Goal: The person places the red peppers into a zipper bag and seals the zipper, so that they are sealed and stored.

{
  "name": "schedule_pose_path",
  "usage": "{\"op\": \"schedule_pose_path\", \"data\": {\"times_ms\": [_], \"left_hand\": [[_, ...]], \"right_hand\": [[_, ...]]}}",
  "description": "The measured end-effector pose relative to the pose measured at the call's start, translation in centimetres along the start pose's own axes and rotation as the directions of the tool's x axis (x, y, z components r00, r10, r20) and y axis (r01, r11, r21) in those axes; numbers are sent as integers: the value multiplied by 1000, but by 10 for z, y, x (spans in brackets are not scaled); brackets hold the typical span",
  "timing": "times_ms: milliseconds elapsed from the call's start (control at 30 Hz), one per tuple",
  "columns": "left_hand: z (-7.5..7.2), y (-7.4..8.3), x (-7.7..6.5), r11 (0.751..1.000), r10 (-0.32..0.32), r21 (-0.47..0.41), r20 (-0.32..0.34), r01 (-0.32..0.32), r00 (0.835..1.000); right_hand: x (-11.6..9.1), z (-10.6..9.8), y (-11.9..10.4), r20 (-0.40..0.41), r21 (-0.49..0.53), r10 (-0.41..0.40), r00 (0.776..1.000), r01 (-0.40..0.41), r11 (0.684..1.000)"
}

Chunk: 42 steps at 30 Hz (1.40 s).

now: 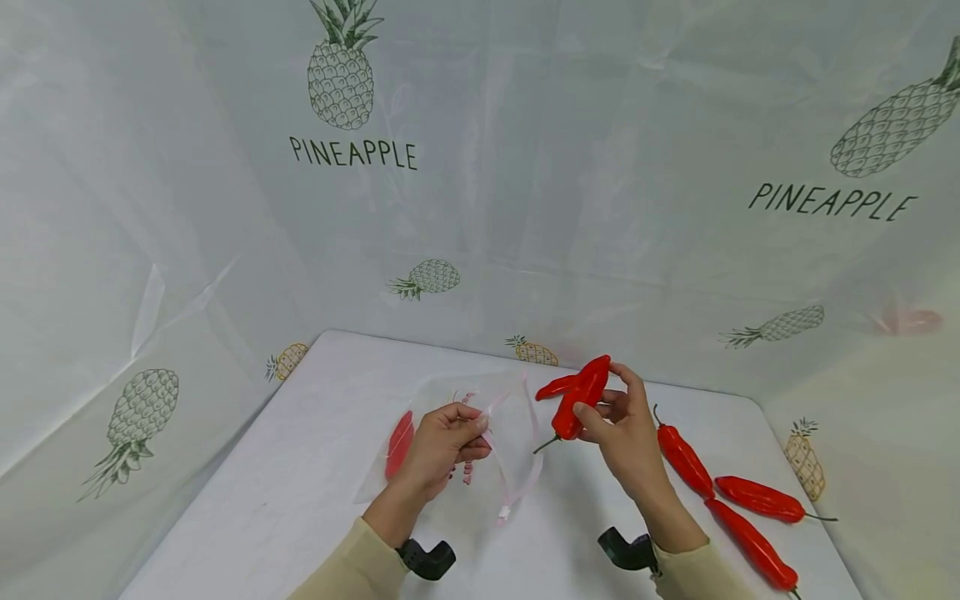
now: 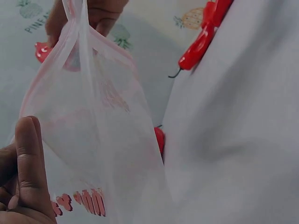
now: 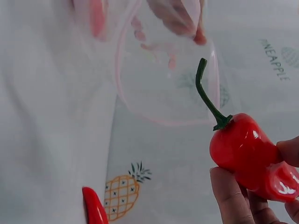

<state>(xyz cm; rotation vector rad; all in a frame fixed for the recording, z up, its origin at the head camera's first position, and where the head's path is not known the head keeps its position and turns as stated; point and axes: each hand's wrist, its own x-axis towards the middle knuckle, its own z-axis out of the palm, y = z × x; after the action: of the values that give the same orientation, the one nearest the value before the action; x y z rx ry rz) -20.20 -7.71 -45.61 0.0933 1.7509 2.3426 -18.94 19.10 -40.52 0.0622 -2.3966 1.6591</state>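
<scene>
My left hand (image 1: 448, 442) pinches the rim of a clear zip bag (image 2: 126, 154) with a pink edge, whose mouth gapes toward the right in the head view. Through the film shows one red pepper (image 1: 400, 446) inside, near the bag's left end. A glossy red chili pepper (image 3: 247, 149) with a green stem is gripped between the thumb and fingers of my right hand (image 1: 626, 425). Its stem points down and left at the bag's opening, apart from it in the head view. Just behind the held pepper, another red pepper (image 1: 553, 387) lies on the table.
Three red peppers lie on the right of the white table (image 1: 300, 467): an upper one (image 1: 684, 458), a sideways one (image 1: 759, 498) and a lower one (image 1: 753, 546). A white curtain (image 1: 525, 183) printed with pineapples hangs behind the table and along its sides.
</scene>
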Motion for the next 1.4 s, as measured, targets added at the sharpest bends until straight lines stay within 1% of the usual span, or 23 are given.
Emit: {"op": "schedule_pose_path", "data": {"times_ms": [167,267,333,433,700,900,1100,1300,1400], "left_hand": [[5,2,0,1000,10,-8,3,-10,1000],[8,3,1,1000,18,-10,10,-18,1000],[9,3,2,1000,24,-8,12,-23,1000],[10,2,3,1000,28,-5,7,-28,1000],[11,2,3,999,38,-1,7,-38,999],[14,1,2,999,47,4,15,-47,999],[14,1,2,999,40,37,-1,-40,999],[12,1,3,998,36,54,-5,-35,999],[12,0,3,998,35,51,-6,-35,999]], "right_hand": [[-3,15,-1,23,24,35,999,-36,999],[-6,23,-2,30,24,57,998,-57,998],[-9,28,-2,34,13,57,998,-57,998],[-13,36,-3,44,-17,45,998,-44,999],[-20,53,-2,84,-160,18,996,-4,987],[-20,59,-3,104,-227,14,994,10,974],[-19,61,-1,135,-284,19,991,21,959],[-17,63,-2,124,-301,18,992,20,953],[-17,66,-3,139,-321,31,990,15,947]]}}
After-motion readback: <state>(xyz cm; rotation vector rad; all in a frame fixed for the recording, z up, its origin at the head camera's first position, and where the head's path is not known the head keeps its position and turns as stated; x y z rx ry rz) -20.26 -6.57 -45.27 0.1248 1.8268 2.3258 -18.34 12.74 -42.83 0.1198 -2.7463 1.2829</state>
